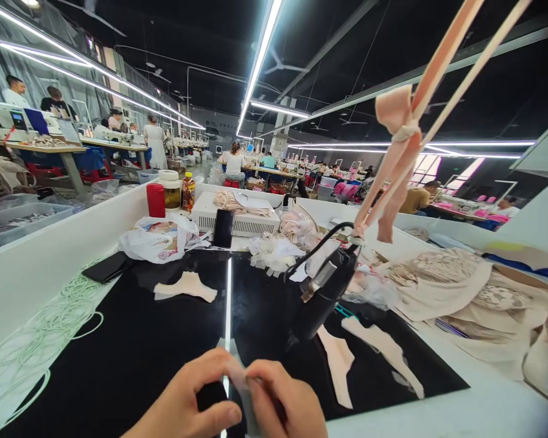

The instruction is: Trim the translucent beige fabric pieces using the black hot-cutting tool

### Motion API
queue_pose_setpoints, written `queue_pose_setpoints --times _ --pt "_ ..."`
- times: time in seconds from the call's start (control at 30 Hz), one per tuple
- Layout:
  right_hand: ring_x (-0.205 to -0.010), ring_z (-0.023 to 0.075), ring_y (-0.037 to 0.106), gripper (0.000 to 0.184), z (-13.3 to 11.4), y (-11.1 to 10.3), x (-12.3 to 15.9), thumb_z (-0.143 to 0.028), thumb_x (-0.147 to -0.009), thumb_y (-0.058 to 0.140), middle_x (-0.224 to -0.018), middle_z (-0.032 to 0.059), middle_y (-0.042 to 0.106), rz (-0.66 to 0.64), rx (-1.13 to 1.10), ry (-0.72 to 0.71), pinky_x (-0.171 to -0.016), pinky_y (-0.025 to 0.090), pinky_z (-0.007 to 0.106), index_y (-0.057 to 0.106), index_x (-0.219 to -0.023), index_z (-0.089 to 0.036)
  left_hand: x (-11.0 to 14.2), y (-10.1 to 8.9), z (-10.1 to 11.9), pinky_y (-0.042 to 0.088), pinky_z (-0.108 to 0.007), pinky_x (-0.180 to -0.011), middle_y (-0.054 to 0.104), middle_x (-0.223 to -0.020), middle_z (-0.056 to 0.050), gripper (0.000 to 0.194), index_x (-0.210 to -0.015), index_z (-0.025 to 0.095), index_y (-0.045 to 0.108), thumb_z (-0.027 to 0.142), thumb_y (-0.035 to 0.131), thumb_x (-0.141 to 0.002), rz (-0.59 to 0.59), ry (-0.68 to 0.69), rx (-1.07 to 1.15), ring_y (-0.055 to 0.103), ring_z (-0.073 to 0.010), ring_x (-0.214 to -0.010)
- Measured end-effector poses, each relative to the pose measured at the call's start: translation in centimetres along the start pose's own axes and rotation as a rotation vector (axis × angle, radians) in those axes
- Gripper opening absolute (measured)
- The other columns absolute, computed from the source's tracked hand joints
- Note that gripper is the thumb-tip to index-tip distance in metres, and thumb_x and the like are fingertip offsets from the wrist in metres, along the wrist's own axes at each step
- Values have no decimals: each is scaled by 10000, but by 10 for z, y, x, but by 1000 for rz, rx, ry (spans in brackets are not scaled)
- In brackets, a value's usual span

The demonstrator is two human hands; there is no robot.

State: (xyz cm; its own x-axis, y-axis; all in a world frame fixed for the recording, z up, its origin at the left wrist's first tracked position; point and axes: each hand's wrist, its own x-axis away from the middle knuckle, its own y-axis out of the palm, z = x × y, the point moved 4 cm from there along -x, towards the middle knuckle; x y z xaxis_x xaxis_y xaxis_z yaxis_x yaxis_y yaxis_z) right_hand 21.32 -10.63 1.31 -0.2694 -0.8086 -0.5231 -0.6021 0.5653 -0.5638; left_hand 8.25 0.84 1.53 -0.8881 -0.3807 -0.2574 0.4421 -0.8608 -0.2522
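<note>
At the near middle of the black work surface, both my hands meet at a thin translucent strip. My right hand has its fingers curled and pinches the strip. My left hand is bent round, its index fingertip on the strip beside the right fingertips and its thumb lower and apart. Part of the strip is hidden behind the fingers. Right of my hands lie two beige fabric pieces, with clear film under the outer one. Another beige piece lies farther back on the left.
A black handheld cutter-like tool hangs from a peach fabric strap. Pale green cord lies along the left. A phone leans against a white vented box. Beige fabric is heaped right. Co-workers sit at sewing tables beyond.
</note>
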Motion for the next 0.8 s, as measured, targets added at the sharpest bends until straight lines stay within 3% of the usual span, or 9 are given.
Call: queue_pose_setpoints --times 0.1,0.27,0.47,0.63,0.73,0.8 --pt "-449 95 550 263 -1 20 -6 -406 -1062 466 -642 -52 661 -27 -82 -3 -482 368 201 691 -1017 -277 1 1 -9 507 -279 -799 644 -890 -30 461 -920 203 732 663 697 -911 47 -62 180 619 -181 -834" --pt "-450 99 480 280 4 28 -9 -460 -1057 493 -588 -60 577 -25 -133 86 -473 316 224 694 -990 -277 2 2 -22 474 -270 -742 594 -825 -16 416 -839 168 662 568 748 -912 56 -152 426 575 -161 -783" --pt "-471 97 433 356 7 34 -12 -540 -1044 502 -563 -64 498 -29 -243 210 -487 327 215 695 -953 -254 2 -5 -23 448 -272 -758 586 -782 -5 411 -813 167 682 560 755 -906 127 -260 441 530 -152 -768" --pt "-479 89 404 555 14 27 -13 -747 -907 611 -587 -87 398 -96 -614 526 -463 330 198 687 -1063 -220 -1 -17 -16 448 -268 -704 573 -699 6 456 -740 169 657 593 791 -840 234 -286 417 509 -142 -689" --pt "-429 67 334 652 25 17 -9 -816 -811 672 -588 -81 447 -176 -654 669 -414 256 199 693 -1031 -203 -2 -23 -10 435 -258 -690 564 -669 15 475 -707 170 618 594 811 -801 335 -348 410 506 -134 -669" --pt "-419 58 348 689 33 12 -6 -843 -743 714 -609 -71 481 -207 -654 733 -418 265 200 696 -983 -198 -2 -26 -8 419 -251 -685 560 -659 16 489 -688 170 594 597 814 -781 390 -365 405 501 -127 -658"
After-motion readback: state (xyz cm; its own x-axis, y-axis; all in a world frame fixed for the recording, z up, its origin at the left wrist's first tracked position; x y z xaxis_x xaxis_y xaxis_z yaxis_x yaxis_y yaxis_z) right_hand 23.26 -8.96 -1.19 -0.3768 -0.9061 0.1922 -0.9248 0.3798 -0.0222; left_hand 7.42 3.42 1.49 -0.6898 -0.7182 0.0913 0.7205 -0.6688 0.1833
